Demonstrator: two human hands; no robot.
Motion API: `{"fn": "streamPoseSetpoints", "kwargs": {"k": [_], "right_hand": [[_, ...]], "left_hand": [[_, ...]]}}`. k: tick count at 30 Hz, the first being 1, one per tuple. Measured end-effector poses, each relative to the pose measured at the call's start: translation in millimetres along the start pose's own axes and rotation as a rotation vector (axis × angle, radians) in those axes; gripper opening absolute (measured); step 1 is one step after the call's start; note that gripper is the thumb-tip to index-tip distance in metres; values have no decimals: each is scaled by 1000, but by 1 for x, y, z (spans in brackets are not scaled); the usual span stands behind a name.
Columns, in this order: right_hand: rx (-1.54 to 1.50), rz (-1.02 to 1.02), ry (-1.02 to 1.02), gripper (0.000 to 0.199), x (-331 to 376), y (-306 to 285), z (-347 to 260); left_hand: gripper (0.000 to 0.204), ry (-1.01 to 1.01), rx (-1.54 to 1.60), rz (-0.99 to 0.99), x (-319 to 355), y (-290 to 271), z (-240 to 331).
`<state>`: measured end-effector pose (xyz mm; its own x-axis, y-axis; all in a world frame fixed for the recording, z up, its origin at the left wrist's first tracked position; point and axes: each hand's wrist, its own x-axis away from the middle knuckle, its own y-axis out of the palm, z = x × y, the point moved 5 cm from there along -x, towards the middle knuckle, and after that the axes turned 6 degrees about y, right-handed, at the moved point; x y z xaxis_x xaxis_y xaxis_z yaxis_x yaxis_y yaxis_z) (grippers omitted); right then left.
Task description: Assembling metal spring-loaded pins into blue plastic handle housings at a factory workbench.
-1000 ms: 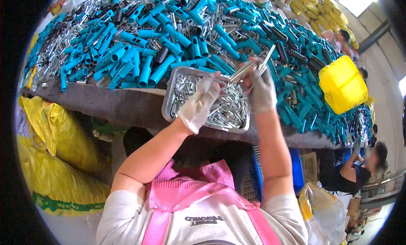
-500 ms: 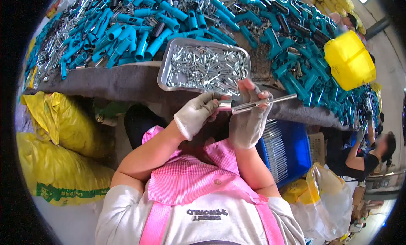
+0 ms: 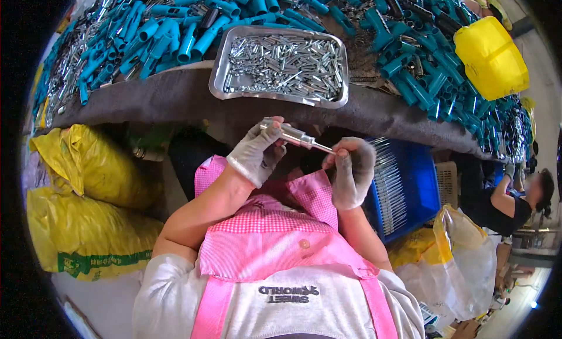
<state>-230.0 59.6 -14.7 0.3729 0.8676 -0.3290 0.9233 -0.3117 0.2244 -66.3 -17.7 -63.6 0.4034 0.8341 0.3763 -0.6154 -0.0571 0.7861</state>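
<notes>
hands: both clamped on metal rod | steel tray: small metal pins | blue crate: thin rods

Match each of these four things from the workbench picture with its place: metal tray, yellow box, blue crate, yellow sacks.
Things:
1. metal tray
2. yellow box
3. blue crate
4. yellow sacks

Places:
A. below the bench, on the person's left
B. on the bench, far right
C. below the bench edge, by the right hand
D. on the bench, in front of both hands, full of small metal parts

Pairs: 1-D, 2-B, 3-C, 4-A
</notes>
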Motion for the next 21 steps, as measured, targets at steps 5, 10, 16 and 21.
{"fn": "streamPoseSetpoints", "kwargs": {"k": [5,10,16,21], "right_hand": [[-145,141,729,11,25,-3,43],[-33,-58,782,32,44,-3,51],[-231,-30,740,29,24,-33,60],[-233,136,776,26,44,-62,84]], "left_hand": [[19,326,-227,-188,5,17,-15],[28,116,-240,-215,15,27,-34],[26,-441,-229,-222,18,14,-64],[23,-745,119,343,11,-42,-107]]}}
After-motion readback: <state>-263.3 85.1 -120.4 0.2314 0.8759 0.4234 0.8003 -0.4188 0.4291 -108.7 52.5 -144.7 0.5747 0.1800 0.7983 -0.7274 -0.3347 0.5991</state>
